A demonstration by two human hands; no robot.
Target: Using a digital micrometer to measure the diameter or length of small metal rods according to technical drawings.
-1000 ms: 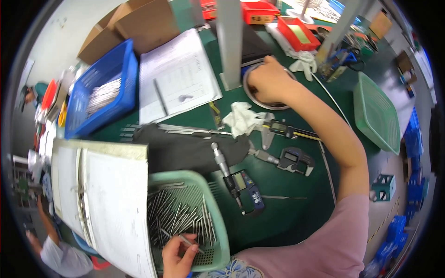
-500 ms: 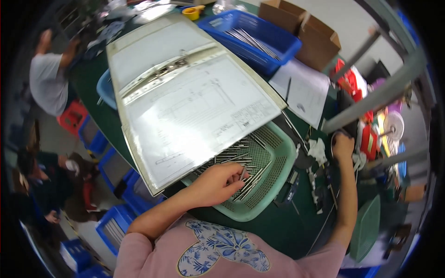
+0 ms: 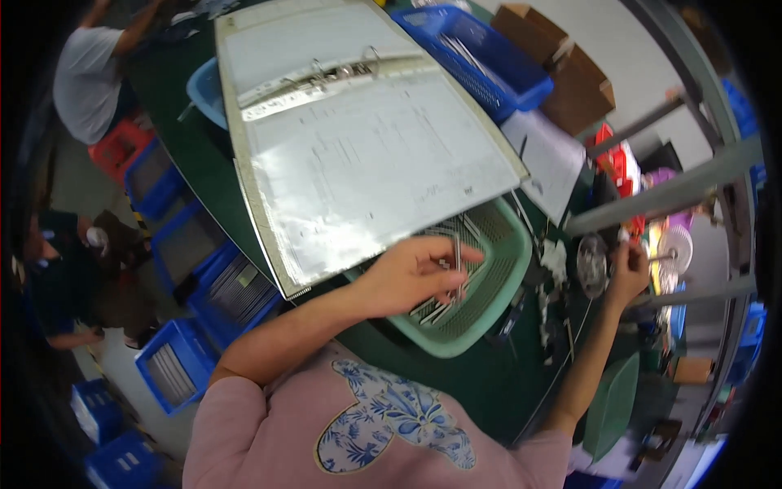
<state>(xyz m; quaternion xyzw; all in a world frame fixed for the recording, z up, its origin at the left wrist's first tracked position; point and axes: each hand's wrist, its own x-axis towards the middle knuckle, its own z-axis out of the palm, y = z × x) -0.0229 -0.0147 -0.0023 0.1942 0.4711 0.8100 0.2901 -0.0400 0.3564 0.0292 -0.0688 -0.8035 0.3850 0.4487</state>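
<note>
My left hand [image 3: 419, 275] is above the green basket [image 3: 511, 297], its fingers curled round a thin metal rod [image 3: 457, 254] that stands roughly upright. More metal rods [image 3: 436, 311] lie in the basket under it, partly hidden by my hand and the ring binder [image 3: 366, 163]. The binder lies open, with printed drawing sheets in clear sleeves, and overhangs the basket's far side. To the right, my right hand [image 3: 630, 273] is raised beside a clear round container [image 3: 593, 266]. Its fingers are pinched together; whatever they hold is too small to make out.
A blue basket [image 3: 521, 94] with rods stands at the back, beside cardboard boxes [image 3: 574, 85]. Grey metal posts [image 3: 676, 183] rise on the right. A green bin [image 3: 612, 403] is low at the right. Blue crates [image 3: 173, 367] and other people [image 3: 88, 81] are on the left.
My right hand has lifted away from the round container, which now shows. My left hand has risen slightly with the rod more upright. The whole view has shifted.
</note>
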